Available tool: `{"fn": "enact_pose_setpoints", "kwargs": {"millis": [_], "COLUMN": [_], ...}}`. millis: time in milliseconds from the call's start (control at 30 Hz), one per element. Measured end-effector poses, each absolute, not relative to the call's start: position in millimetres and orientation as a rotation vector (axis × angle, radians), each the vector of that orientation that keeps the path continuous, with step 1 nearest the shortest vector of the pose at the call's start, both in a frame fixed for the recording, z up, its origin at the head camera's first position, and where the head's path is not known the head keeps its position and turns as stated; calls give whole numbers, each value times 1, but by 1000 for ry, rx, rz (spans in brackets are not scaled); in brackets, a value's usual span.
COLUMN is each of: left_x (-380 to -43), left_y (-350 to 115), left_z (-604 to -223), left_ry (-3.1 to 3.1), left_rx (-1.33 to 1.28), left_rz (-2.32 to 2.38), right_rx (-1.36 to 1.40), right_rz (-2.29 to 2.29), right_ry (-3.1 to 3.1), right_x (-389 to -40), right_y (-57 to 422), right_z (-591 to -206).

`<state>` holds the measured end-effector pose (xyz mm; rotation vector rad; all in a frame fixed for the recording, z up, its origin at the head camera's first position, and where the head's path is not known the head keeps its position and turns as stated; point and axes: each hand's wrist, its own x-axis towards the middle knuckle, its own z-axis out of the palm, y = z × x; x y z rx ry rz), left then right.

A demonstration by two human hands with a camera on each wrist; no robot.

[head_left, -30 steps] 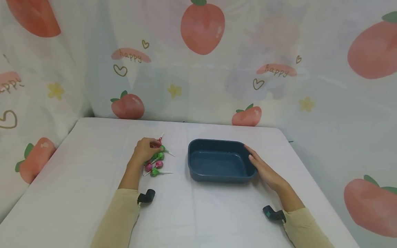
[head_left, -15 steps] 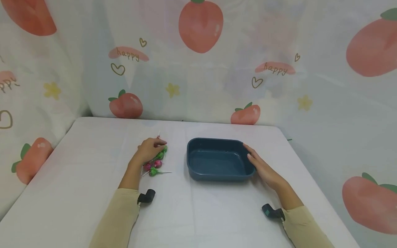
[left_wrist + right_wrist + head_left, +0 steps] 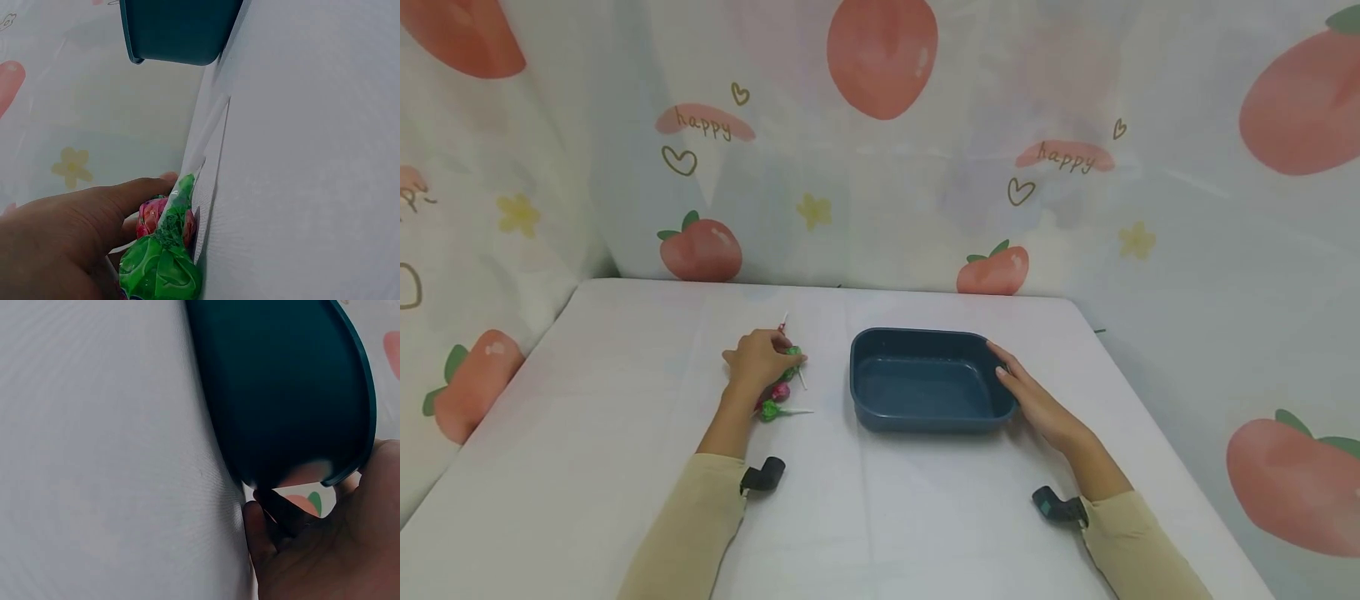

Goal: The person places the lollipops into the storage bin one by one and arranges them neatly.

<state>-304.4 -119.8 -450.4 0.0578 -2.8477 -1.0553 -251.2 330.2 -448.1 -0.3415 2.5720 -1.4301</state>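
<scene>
My left hand point(image 3: 757, 357) reaches over a small heap of wrapped lollipops on the white table, its fingers curled round some of them. A green lollipop point(image 3: 160, 265) and a pink one point(image 3: 150, 215) lie against the fingers in the left wrist view; others are hidden beneath the hand. Nearest to me is another green lollipop point(image 3: 769, 410), its stick pointing right, with a pink lollipop point(image 3: 781, 392) just beyond. My right hand point(image 3: 1037, 404) holds the right end of a dark blue rectangular container point(image 3: 934, 423), thumb at the rim and fingers along the outer wall.
The container's inside shows only its bare floor. The white cloth-covered table point(image 3: 842, 517) ends at a printed curtain point(image 3: 880, 200) behind and on both sides. Black wrist cameras point(image 3: 764, 475) sit at both sleeve cuffs.
My left hand has shifted slightly over the heap and its fingers have closed in. A green lollipop's stick has swung from pointing right to pointing towards me. The right hand and container stay put.
</scene>
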Motion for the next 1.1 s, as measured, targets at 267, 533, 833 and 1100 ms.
{"fn": "enact_pose_setpoints", "kwargs": {"millis": [267, 533, 833, 1100], "left_x": [-304, -305, -301, -300], "left_y": [-114, -109, -104, -93], "left_z": [-447, -445, -433, -423], "left_ry": [-2795, -2712, -2673, -2647], "left_rx": [33, -65, -271, -459], "left_rz": [-1157, -1226, -1357, -1419], "right_rx": [-351, -353, -367, -361], "right_rz": [-1429, -1447, -1455, -1453], "right_ry": [2569, 2564, 2557, 2556], "right_x": [-249, -251, -251, -250], "right_y": [331, 332, 333, 333], "right_z": [-447, -449, -449, -447]}}
